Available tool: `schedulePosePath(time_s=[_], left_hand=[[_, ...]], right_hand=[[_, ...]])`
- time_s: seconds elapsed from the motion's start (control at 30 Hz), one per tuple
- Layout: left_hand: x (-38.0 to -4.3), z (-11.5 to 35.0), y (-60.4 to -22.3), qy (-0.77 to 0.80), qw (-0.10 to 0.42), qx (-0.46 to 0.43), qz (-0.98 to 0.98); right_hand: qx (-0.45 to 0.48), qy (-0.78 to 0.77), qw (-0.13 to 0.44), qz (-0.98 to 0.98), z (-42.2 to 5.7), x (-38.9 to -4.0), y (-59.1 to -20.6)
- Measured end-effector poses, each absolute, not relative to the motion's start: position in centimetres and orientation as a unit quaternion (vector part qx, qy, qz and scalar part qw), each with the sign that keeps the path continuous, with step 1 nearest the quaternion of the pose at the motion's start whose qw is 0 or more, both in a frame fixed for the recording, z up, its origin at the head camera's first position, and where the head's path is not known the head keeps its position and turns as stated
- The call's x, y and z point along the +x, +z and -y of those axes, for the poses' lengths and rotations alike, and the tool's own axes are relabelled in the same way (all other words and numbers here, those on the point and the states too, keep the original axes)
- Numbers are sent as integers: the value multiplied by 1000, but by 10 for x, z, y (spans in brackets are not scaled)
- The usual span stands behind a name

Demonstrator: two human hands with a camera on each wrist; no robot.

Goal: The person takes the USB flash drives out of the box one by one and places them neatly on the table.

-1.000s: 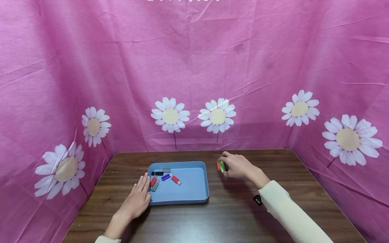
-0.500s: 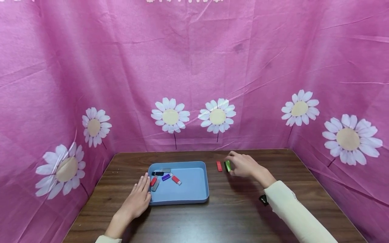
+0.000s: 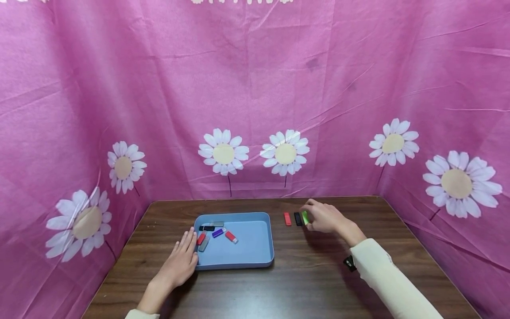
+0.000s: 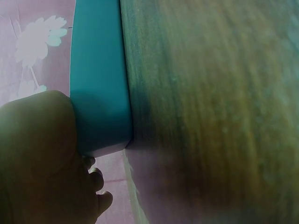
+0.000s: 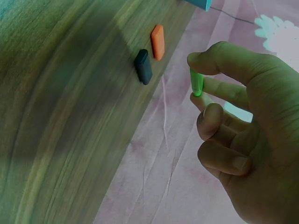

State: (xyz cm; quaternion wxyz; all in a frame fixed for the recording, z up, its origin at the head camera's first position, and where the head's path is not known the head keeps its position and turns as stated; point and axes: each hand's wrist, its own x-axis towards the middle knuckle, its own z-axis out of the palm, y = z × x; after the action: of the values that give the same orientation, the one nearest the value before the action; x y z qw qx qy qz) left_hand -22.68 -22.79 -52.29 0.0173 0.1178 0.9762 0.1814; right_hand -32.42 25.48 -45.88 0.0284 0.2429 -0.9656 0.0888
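Observation:
My right hand (image 3: 324, 217) pinches a green USB flash drive (image 5: 197, 83) between thumb and fingers at the right of the table. Just left of it lie a black flash drive (image 3: 298, 219) and a red flash drive (image 3: 287, 218), side by side in a row. With fingers straight, my left hand (image 3: 180, 259) rests against the left side of the blue tray (image 3: 251, 243). Inside the tray, toward its left, are scattered a purple flash drive (image 3: 217, 232), a red-and-silver one (image 3: 231, 237), a black one (image 3: 206, 228) and several others.
The wooden table (image 3: 255, 292) meets a pink curtain (image 3: 255, 97) with printed daisies at its back and sides. A small black device (image 3: 349, 263) shows below the right sleeve.
My right hand has moved to the right with the green flash drive, away from the red one. The black flash drive now shows between them. My left hand and the tray have stayed put.

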Motion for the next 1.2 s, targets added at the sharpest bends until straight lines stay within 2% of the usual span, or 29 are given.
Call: schedulePosePath(time_s=[0.73,1.2], left_hand=[[-227,227,-525,201,-11,119,-972],[-228,228,-524,188,9,117,-975]], right_hand=[[207,118,2,971,-271,-342,-474],[209,99,-10,973,-274,-354,-489]])
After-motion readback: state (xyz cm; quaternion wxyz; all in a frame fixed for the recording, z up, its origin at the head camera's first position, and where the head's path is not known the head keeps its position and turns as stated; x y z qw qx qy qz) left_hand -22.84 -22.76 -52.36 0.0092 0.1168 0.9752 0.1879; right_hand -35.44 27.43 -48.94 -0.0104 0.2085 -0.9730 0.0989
